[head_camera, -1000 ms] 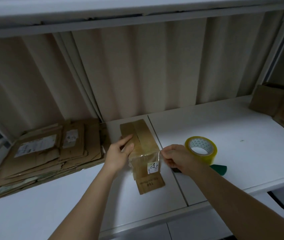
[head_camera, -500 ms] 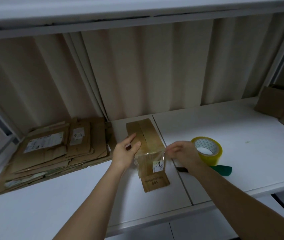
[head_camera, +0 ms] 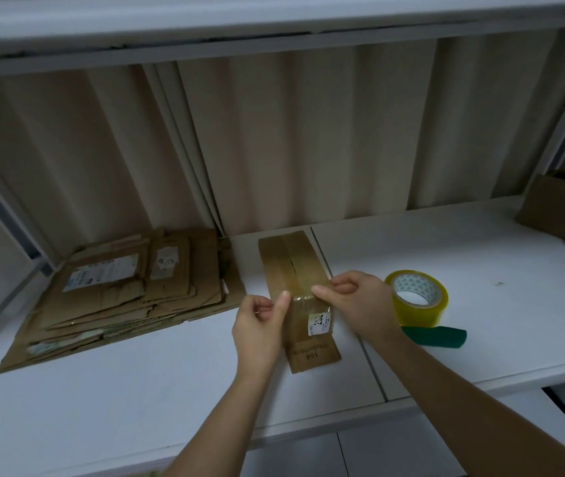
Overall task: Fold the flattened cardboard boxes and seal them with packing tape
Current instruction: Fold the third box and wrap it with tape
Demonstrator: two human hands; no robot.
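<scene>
A small folded cardboard box (head_camera: 293, 266) stands on the white shelf (head_camera: 136, 380), a strip of clear tape along its top seam and a white label on its near end. My left hand (head_camera: 262, 320) holds the box's left near side, thumb up on the top edge. My right hand (head_camera: 353, 301) has its fingertips on the tape at the box's top right near corner, fingers curled. A roll of yellowish packing tape (head_camera: 417, 297) lies just right of my right hand.
A pile of flattened cardboard boxes (head_camera: 119, 294) lies at the left of the shelf. A green-handled cutter (head_camera: 436, 335) lies in front of the tape roll. More cardboard boxes (head_camera: 563, 215) stand at the far right. A corrugated wall is behind, a shelf overhead.
My left hand has slid from the box's top down to its left near side. My right hand has moved up from the box's right side onto the taped top corner.
</scene>
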